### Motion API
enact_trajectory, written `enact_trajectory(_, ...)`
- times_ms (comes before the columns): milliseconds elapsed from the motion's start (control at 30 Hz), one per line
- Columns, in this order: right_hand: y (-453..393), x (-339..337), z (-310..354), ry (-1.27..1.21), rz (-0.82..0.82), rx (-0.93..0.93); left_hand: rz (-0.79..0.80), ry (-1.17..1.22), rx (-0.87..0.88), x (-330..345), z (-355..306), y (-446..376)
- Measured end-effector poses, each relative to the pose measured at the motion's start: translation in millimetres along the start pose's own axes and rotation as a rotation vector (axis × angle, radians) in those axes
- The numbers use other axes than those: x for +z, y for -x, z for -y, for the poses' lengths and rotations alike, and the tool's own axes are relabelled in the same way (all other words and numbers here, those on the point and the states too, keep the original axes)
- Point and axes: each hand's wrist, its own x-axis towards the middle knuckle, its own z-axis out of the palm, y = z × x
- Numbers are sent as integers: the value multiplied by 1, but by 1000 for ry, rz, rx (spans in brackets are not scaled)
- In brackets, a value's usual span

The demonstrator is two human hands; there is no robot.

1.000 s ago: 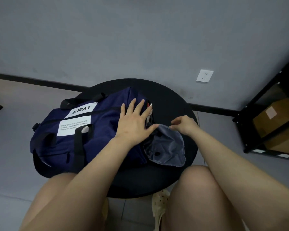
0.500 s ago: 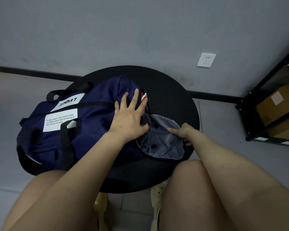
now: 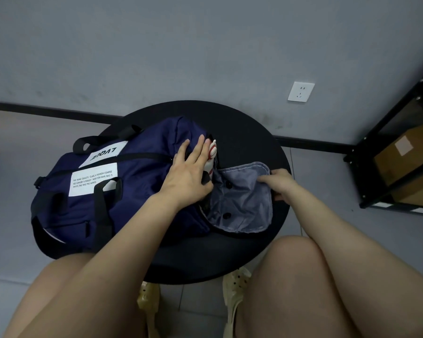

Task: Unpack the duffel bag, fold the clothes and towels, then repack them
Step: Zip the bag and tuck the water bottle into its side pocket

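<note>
The navy duffel bag (image 3: 122, 191) lay on its side on the round black table (image 3: 249, 132), white text labels uppermost. Its soft, slack fabric probably yields under load (best taken by the black webbing handles). The left hand (image 3: 188, 174) pressed flat, fingers straight, on the bag's end; the right hand (image 3: 277, 182) pinched the opened grey-lined end flap (image 3: 242, 203).

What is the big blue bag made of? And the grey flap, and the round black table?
The blue duffel bag looks like woven cloth, maybe nylon: matte, soft, creased. The grey flap seems thinner lining fabric, crinkled, with black snap buttons. The round table looks hard, smooth and matte black; painted wood or metal, I cannot tell.
</note>
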Motion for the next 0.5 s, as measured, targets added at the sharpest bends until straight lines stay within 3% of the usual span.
enact_trajectory(333,48,15,71,-121,52,-122,48,96,10,-5,2,6)
enact_trajectory(500,66,40,89,-210,201,-90,78,114,97,-3,9,15)
